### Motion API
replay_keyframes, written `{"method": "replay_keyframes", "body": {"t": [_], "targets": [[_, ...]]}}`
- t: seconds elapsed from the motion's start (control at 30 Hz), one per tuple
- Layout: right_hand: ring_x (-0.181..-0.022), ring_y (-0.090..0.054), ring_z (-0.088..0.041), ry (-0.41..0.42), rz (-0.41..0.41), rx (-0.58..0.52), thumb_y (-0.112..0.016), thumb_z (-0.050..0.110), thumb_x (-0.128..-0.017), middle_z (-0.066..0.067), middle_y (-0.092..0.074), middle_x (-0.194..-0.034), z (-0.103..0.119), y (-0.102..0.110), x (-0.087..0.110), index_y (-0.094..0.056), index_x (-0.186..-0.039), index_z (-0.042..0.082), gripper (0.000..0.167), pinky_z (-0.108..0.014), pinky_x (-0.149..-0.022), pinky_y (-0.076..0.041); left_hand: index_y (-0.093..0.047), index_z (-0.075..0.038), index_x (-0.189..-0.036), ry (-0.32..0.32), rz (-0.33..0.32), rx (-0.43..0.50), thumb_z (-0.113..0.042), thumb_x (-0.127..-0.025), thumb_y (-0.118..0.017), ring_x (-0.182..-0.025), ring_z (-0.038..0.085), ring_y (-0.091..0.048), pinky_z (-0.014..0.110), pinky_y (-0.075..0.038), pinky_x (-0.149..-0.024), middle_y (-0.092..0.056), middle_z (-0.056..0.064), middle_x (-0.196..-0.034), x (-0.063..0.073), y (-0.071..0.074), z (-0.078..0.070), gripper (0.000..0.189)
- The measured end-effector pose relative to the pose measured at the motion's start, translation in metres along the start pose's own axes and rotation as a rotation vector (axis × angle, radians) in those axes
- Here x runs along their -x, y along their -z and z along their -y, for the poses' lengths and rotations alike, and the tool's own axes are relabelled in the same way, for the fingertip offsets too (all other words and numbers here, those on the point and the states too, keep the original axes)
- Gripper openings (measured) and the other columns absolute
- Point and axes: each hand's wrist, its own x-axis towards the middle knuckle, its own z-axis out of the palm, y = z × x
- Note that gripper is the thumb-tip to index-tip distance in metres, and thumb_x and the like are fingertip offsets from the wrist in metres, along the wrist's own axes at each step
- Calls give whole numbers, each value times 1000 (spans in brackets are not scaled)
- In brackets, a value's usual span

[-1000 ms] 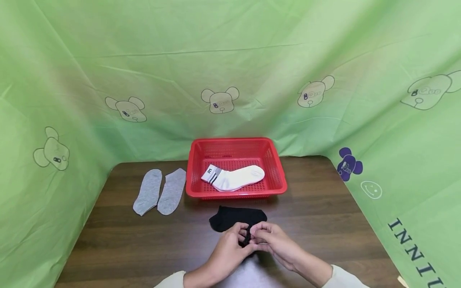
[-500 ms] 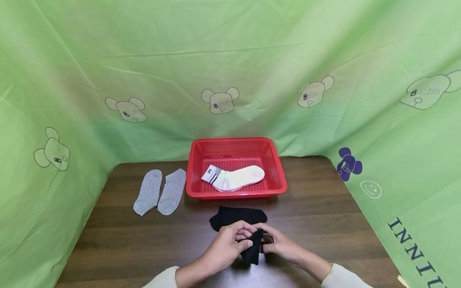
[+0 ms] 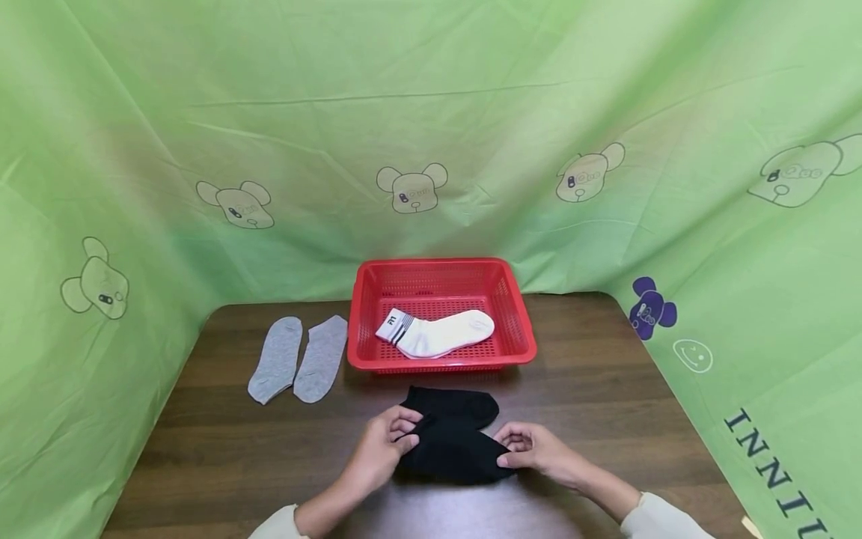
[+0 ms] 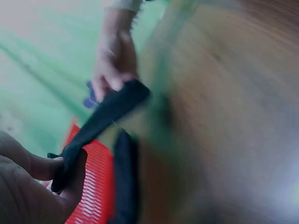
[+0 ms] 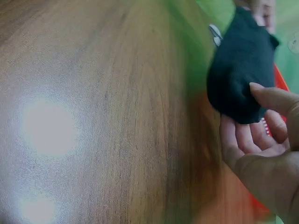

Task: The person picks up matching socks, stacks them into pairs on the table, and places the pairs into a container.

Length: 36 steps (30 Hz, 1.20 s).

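Between the two hands a black ankle sock [image 3: 454,453] is spread out flat, held just above the table. My left hand [image 3: 378,447] pinches its cuff end between thumb and fingers. At the toe end, my right hand [image 3: 536,454] grips it, thumb on top and fingers beneath, as the right wrist view shows on the sock [image 5: 243,70]. A second black sock [image 3: 471,404] lies on the table just beyond, partly covered by the held one. In the left wrist view the held sock [image 4: 107,112] appears edge-on, stretched between both hands.
A red plastic basket [image 3: 528,352] stands at the back of the wooden table [image 3: 592,389], with white striped socks [image 3: 438,335] inside. Two grey socks [image 3: 277,359] lie side by side to its left. Green printed cloth [image 3: 471,112] surrounds the table.
The bunched black sock has been opened out flat between the hands. My left hand has moved left and my right hand slightly right. The basket and other socks stay put.
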Motion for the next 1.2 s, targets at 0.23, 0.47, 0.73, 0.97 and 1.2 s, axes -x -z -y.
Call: {"method": "replay_keyframes", "body": {"t": [0.23,0.47,0.73,0.97,1.2], "targets": [[-80,-61,0,-52,-109,19,-73,1,-89,2,-63,-90,-8,-4,-5,-58,-111,-21,35,-14,-71,-50,-66,8,-105,80,-29,-98,12,-85,-70,-74,6,-57,20,-50,-65,-66,9,-86,8,-1,47,21],[-73,-55,3,81,-199,203,-74,1,-89,-8,-63,-84,-19,-17,-12,-63,-99,-12,20,-16,-65,-48,-69,5,-101,69,-58,-211,11,-78,-72,-73,1,-50,21,-47,-66,-62,4,-83,11,-5,62,24],[-73,-54,-1,27,-173,268,-84,4,-79,-8,-62,-87,-13,-21,-10,-62,-108,-8,39,-17,-64,-47,-70,2,-94,101,-68,-260,1,-80,-76,-68,2,-50,20,-44,-62,-63,0,-78,5,-6,56,15],[-69,-51,2,21,-160,295,-83,-3,-74,-5,-59,-79,-17,-22,-9,-64,-96,-3,30,-17,-63,-45,-69,0,-89,65,-60,-304,8,-81,-73,-66,1,-48,19,-44,-60,-61,0,-74,5,-6,56,12],[-68,-55,-1,-37,-169,81,-71,-4,-86,-1,-56,-81,-11,-18,-7,-58,-97,-18,22,-19,-60,-53,-68,0,-90,62,-75,-253,5,-84,-72,-67,0,-48,19,-44,-61,-61,1,-77,4,-7,57,9]]}}
